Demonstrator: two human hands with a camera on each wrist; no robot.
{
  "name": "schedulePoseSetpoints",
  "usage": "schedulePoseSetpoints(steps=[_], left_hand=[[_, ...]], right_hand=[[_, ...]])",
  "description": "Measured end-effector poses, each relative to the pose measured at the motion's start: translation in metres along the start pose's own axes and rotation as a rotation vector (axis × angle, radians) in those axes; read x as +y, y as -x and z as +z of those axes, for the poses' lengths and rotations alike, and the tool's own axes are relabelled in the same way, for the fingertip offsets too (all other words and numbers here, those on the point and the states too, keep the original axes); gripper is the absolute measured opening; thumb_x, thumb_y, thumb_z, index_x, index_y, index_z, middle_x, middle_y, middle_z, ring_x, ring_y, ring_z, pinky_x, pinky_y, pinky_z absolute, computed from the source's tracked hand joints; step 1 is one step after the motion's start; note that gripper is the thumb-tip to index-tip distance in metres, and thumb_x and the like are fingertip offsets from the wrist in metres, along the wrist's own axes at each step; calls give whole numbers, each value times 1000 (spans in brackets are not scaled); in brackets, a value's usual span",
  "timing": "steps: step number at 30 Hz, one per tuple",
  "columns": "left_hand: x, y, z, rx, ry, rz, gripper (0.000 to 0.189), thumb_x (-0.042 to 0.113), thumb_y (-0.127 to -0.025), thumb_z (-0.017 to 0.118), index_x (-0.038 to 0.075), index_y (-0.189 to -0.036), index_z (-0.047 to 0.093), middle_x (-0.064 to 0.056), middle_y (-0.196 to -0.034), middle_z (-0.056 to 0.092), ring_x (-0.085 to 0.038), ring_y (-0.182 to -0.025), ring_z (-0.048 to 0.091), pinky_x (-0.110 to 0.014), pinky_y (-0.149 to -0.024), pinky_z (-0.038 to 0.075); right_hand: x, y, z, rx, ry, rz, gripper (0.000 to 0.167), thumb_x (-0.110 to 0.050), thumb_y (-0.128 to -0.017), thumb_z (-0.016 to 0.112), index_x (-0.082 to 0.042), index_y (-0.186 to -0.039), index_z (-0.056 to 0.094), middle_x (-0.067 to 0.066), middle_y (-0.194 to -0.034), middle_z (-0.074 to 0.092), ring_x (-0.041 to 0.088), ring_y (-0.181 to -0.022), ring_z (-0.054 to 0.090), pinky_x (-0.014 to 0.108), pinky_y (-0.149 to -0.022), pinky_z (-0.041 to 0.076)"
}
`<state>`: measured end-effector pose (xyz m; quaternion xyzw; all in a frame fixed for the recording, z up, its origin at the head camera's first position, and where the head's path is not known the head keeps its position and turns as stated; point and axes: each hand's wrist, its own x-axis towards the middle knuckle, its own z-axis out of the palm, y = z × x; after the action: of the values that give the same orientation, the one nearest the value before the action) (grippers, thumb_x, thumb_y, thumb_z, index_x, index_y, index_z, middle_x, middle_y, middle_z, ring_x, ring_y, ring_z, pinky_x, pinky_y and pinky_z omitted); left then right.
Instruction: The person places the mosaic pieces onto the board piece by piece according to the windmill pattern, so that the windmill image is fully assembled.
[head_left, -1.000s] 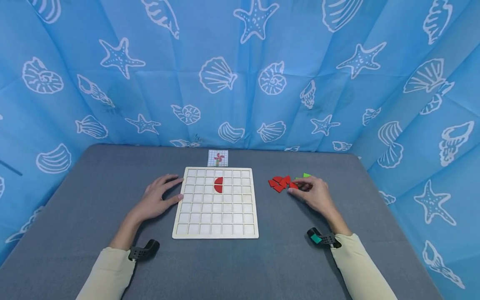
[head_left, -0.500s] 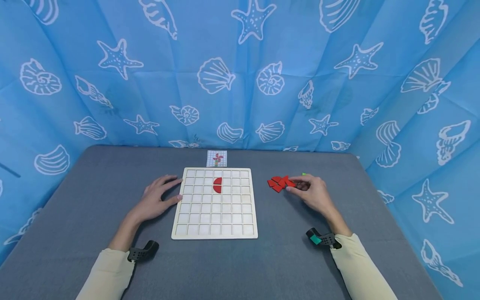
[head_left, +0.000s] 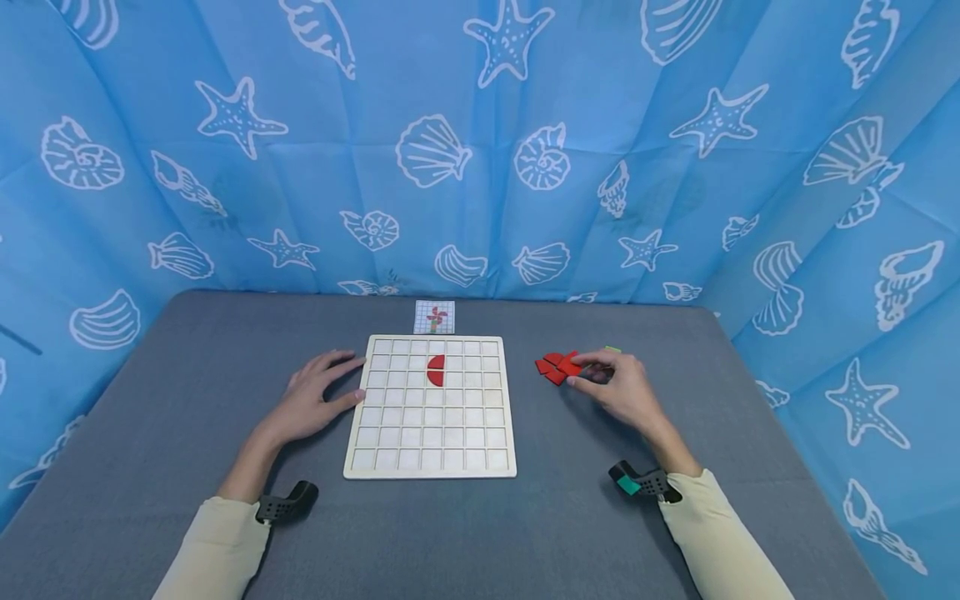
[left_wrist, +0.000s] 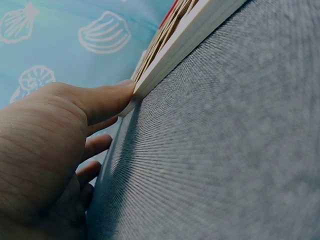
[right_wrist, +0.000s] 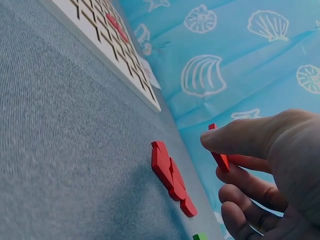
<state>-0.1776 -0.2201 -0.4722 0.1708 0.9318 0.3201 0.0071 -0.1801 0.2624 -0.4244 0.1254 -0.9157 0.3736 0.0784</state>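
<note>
A white gridded board point(head_left: 432, 436) lies on the grey table, with two red quarter-circle tiles point(head_left: 437, 362) set in neighbouring cells of one column. My left hand point(head_left: 311, 400) rests beside it, fingers spread and relaxed, thumb tip right at the board's side edge point(left_wrist: 165, 55) in the left wrist view. Right of the board, my right hand point(head_left: 622, 385) pinches a red tile point(right_wrist: 220, 161) between thumb and fingers, above the table. That tile appears edge-on in the right wrist view, its outline partly hidden. Close by lies a cluster of red tiles point(head_left: 553, 375).
A small picture card point(head_left: 435, 317) with a red-and-green pattern on a grid lies behind the board. Part of a green tile point(head_left: 613, 349) shows behind my right hand. A blue curtain point(head_left: 480, 208) with white shells hangs along the table's back edge.
My right hand has moved slightly left over the cluster with its fingers on a red tile. The left hand and the tiles on the board stay put.
</note>
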Motion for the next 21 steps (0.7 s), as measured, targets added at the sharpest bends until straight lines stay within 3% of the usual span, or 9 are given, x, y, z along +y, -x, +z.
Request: schedulePoseSetpoints(steps=[9,17,21], left_hand=[[0,0,1,-3,4,-1,62,40,-99,66,10,-151,50,-20,-157,36,-47,-149,18,-73,-109,11],[2,1,0,4,3,7,62,39,-99,66,10,-151,50,-20,-156,37,-47,-148,19,-73,-109,12],[4,1,0,8,1,7,62,39,-99,67,9,-150,51,-21,-156,37,-48,-147,20,-73,-107,13]], right_hand=[[-6,0,6,-26,-18,-56,24,-10,-85,83,-6,-108,77,10,-101,69,25,-86,64,35,-73,53],[-15,-5,13,-73,-37,-40,28,-11,-86,83,-6,-113,77,10,-102,67,25,-87,62,42,-76,52],[-22,-9,17,-107,-37,-61,29,-13,-87,82,-7,-115,76,9,-102,66,24,-86,59,38,-75,48]])
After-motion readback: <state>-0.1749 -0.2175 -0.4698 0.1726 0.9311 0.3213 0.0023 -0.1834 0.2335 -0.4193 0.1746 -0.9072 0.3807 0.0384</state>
